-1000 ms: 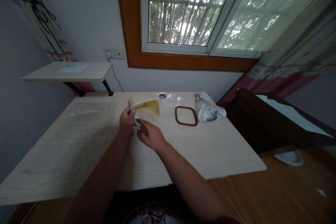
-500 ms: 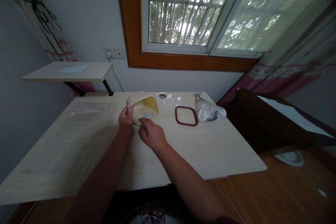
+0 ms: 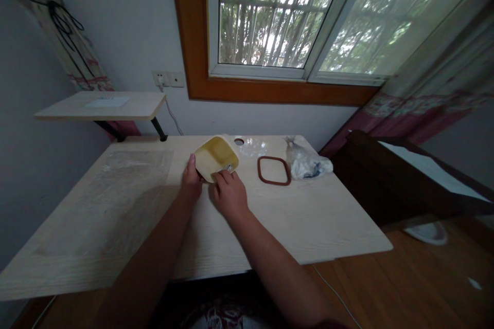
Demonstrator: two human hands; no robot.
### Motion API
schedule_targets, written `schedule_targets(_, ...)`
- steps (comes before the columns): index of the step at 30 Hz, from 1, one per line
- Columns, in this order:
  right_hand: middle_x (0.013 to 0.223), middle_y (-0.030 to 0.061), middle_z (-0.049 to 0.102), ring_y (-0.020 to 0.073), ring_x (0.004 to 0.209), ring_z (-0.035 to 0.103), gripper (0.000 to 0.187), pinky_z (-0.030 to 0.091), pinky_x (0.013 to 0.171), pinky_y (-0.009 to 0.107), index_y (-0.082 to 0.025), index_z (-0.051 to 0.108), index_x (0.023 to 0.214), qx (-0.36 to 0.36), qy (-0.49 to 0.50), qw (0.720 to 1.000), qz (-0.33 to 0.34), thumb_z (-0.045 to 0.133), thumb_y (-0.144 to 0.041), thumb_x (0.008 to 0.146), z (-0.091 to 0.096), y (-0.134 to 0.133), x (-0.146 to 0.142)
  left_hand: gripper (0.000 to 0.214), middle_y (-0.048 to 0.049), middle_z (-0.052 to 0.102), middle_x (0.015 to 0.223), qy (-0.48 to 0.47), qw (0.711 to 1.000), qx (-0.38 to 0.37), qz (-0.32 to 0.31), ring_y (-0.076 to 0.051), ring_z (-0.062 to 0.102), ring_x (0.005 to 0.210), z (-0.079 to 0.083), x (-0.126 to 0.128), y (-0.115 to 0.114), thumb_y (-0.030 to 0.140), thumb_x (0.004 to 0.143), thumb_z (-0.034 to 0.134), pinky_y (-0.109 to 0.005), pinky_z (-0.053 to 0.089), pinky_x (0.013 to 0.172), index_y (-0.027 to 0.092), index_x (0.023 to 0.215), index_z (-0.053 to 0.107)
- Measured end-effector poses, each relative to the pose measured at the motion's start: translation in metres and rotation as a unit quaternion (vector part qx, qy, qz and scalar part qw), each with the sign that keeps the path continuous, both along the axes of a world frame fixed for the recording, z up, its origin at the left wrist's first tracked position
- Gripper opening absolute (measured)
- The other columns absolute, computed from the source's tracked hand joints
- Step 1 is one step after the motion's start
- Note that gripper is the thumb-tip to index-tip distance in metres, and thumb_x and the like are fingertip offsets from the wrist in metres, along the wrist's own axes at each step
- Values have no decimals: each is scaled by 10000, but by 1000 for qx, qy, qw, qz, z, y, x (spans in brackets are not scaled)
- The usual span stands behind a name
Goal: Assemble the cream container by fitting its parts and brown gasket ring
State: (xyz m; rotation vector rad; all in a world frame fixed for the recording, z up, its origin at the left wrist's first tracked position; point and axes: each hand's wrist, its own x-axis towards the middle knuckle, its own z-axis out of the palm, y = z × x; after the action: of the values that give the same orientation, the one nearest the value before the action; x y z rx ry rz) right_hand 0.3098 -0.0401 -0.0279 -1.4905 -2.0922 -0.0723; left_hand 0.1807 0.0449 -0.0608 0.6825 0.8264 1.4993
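A pale yellow plastic container point(image 3: 215, 160) is tipped up on its edge on the wooden desk point(image 3: 116, 226), its flat yellow face turned toward me. My left hand point(image 3: 190, 183) grips its left side with closed fingers. My right hand point(image 3: 230, 193) holds its lower right edge, fingertips curled on the rim by a small white label. A dark red rubber sealing ring point(image 3: 274, 170) lies flat on the desk just right of the container.
A knotted clear plastic bag point(image 3: 306, 163) lies right of the ring. A clear lid point(image 3: 250, 145) and a cable hole point(image 3: 239, 141) are at the desk's back edge. A small raised shelf point(image 3: 101, 106) stands back left, a dark wooden bed frame point(image 3: 389, 180) to the right.
The container has been turned in both hands: its open inside faced me before, and now a flat yellow face does. Both hands have shifted slightly around it.
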Motion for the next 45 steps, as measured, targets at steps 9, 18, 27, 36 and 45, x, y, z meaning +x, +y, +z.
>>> schedule_targets(9, 1111, 91, 668, 272, 1058, 510, 265, 471, 951, 373, -197, 702, 1129, 3, -4, 1000, -21, 594, -130, 897, 1, 6, 11, 418, -4, 638, 785, 151, 982, 56, 96, -144, 615, 680, 4, -6, -9, 599, 832, 657, -240, 453, 590, 198, 911, 568)
schedule_targets(18, 1126, 112, 658, 278, 1064, 502, 261, 463, 945, 395, -206, 714, 1133, -20, -59, 998, -7, 502, -170, 985, 5, 5, 15, 327, -20, 608, 819, 298, 927, 121, 195, -154, 568, 756, 15, -22, -2, 478, 779, 748, -255, 449, 685, 192, 892, 636)
schedule_targets(27, 1253, 132, 632, 293, 1071, 494, 281, 458, 928, 425, -208, 690, 1176, -35, -77, 994, -62, 484, -180, 988, 8, 9, 21, 378, 41, 463, 634, 282, 945, 101, 128, -114, 424, 576, 21, -19, -11, 501, 756, 767, -237, 334, 545, 206, 719, 534)
schedule_targets(36, 1445, 171, 537, 296, 1105, 532, 383, 487, 889, 433, -164, 582, 1339, -68, -92, 987, -115, 460, -160, 975, 4, 8, 21, 399, 56, 398, 563, 294, 947, 120, 47, -109, 368, 531, 15, -10, -20, 495, 778, 760, -243, 269, 524, 205, 676, 505)
schedule_targets(45, 1479, 151, 526, 253, 1069, 634, 480, 527, 902, 387, -190, 514, 1428, -91, -84, 987, -103, 481, -160, 950, 0, 11, 21, 410, 65, 375, 553, 290, 948, 119, 54, -101, 339, 517, 22, -6, -24, 479, 755, 772, -234, 255, 505, 211, 667, 475)
